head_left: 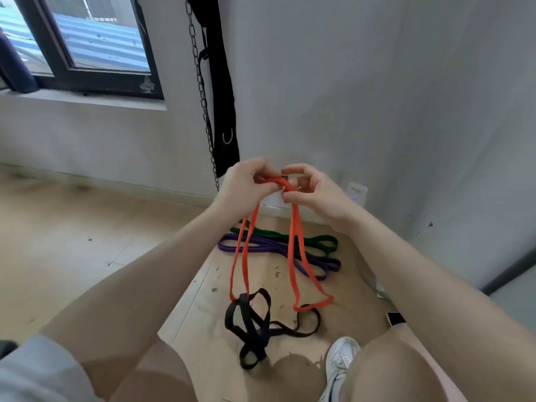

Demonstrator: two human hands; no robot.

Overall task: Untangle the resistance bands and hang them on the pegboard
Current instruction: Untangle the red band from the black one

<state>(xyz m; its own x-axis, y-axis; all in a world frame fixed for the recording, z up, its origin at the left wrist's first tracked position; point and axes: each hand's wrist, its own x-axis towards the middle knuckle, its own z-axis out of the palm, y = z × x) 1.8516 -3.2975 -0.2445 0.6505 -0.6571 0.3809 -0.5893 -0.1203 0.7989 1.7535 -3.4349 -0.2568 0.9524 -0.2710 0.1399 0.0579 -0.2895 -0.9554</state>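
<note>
Grip: we see both hands raised in front of the wall, each pinching the top of the orange band (293,250). The left hand (246,185) has thumb and curled fingers closed on the left end of the bend; the right hand (309,188) nips the right end between thumb and forefinger.
Why held so: we judge the top is gripped high so the loops fall by their own weight and the crossings show — a band lying slack on the floor would hide them.
Orange band: it hangs in two long loops from the hands. The right loop swings free just above the floor; the left loop runs down into the black band (252,323).
Black band: it lies in a knotted heap on the wooden floor (72,242) between the knees, its upper part lifted where the orange loop passes through or around it — which of the two we cannot tell.
Purple band (261,248): flat on the floor near the wall, behind the hanging loops.
Green band (313,239): flat just beyond the purple one, closer to the wall. The two overlap, and we cannot say whether they are tangled.
Stage: we judge this to be untangling, with orange not yet free of black.
Pegboard: not in view; nothing is hung yet.
Nearby: a chain (200,91) and a black strap (220,91) hang down the wall.
</note>
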